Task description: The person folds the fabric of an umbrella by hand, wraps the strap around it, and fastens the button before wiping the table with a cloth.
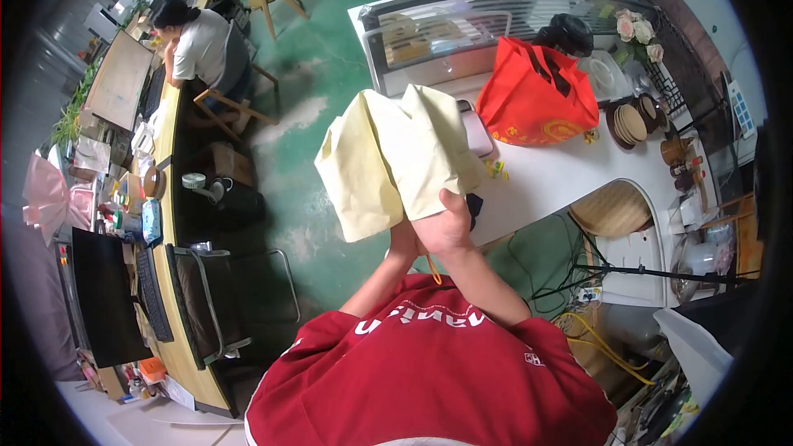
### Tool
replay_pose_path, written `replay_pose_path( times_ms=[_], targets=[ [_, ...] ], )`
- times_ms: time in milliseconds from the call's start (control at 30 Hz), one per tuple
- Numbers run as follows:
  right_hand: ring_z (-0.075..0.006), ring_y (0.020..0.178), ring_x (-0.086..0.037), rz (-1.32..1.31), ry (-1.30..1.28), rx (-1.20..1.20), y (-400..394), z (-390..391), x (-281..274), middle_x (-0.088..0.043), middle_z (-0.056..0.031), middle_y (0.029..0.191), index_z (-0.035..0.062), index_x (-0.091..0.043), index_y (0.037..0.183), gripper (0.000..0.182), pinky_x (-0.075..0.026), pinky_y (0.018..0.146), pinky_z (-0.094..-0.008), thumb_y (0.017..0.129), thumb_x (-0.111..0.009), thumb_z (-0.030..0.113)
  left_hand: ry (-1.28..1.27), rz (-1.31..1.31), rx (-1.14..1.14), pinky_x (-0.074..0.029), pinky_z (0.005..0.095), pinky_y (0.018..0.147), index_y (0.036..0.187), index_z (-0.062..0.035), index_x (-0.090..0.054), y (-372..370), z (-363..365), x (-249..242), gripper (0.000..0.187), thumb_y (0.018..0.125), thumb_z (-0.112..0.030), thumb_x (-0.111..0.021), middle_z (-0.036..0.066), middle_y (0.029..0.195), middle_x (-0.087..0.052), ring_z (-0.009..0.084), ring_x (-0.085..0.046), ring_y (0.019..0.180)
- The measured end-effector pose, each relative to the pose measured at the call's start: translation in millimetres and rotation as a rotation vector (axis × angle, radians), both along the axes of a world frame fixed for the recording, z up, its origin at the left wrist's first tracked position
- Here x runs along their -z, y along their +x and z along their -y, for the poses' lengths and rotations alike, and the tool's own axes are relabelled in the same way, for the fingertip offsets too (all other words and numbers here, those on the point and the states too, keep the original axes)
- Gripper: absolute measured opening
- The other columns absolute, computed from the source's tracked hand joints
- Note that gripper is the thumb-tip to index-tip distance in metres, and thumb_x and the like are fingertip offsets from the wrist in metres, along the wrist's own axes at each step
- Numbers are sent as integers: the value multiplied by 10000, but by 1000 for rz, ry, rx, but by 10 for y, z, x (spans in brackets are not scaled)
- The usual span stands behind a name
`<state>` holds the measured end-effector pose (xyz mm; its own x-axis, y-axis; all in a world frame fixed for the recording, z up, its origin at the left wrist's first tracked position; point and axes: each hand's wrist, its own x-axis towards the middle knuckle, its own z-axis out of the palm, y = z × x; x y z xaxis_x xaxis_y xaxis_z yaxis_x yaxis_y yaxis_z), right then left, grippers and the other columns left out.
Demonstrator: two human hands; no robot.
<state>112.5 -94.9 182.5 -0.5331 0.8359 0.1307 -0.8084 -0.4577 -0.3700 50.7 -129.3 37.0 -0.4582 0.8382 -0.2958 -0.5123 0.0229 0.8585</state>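
A pale yellow cloth [413, 149] hangs in two broad folds in front of my chest, raised above the floor and the near edge of the white desk. My right hand [446, 227] is closed on its lower edge, with the thumb pointing up over the fabric. Beside it, my left hand [403, 239] is mostly hidden under the cloth, so its fingers do not show. An orange cord [434, 269] dangles just below my hands.
On the white desk [537, 186] stand a red bag [537, 95], round wooden coasters [628, 125] and a pink case [477, 134]. A person [198, 45] sits at the long desk on the left. A black tripod [607, 268] is at the right.
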Motion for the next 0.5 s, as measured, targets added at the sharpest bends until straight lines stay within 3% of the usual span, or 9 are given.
replay_pose_path(
  times_ms=[67,100,133,233,267,333,400,467,500],
  targets=[
    [-218,1203,-360,53,-25,34,-39,-45,68,-384,-90,1292,40,-287,1322,671,-262,1021,-363,745,-615,136,15,102,9,-414,256,518,931,-52,-506,50,22,91,189,813,-199,-522,29,707,-486,133,-477,591],
    [-253,1190,-381,577,235,35,-35,-80,90,-372,-113,1296,11,-276,1316,660,-296,1009,-336,755,-592,156,21,154,13,-413,256,518,926,-51,-508,55,15,131,185,813,-197,-521,29,706,-486,133,-478,590],
    [-260,1120,-437,767,648,240,-84,-109,98,-424,-143,1230,-13,-319,1283,618,-353,952,-327,764,-613,153,28,208,17,-412,257,517,921,-51,-509,109,-11,175,181,812,-195,-520,29,706,-487,133,-478,590],
    [-346,888,-528,1203,899,533,-266,14,-4,-527,-191,1003,-19,-396,1191,617,-425,780,-428,755,-631,347,48,362,38,-411,258,515,906,-49,-513,257,-352,264,169,810,-188,-516,29,705,-489,133,-480,589],
    [-346,888,-528,1207,890,541,-285,83,10,-527,-191,1003,-19,-396,1191,617,-425,780,-428,755,-631,347,52,411,49,-410,258,514,901,-49,-514,174,-315,300,165,809,-186,-515,29,704,-489,134,-480,589],
    [-340,1005,-483,1608,1108,143,-266,266,43,-473,-202,1087,-41,-333,1245,685,-387,840,-424,722,-675,238,55,510,73,-409,259,513,891,-48,-517,-70,-173,362,157,808,-181,-513,29,703,-491,134,-481,588],
    [-302,1043,-494,1488,1212,315,-40,411,44,-490,-186,1103,-43,-378,1218,571,-413,827,-375,763,-625,195,58,613,92,-408,260,512,881,-47,-520,-277,21,435,150,807,-177,-510,29,702,-492,134,-482,588],
    [-225,1033,-524,862,960,80,214,392,103,-505,-154,1128,-42,-426,1188,444,-425,826,-306,811,-565,147,70,720,100,-407,260,511,871,-46,-523,-295,10,505,143,806,-172,-508,29,701,-493,135,-483,587],
    [-147,997,-542,789,632,36,352,347,121,-534,-115,1117,-39,-464,1154,344,-421,833,-256,842,-509,99,79,774,98,-406,261,510,866,-45,-524,-293,14,550,140,805,-170,-506,29,701,-494,135,-484,587]
  ],
)
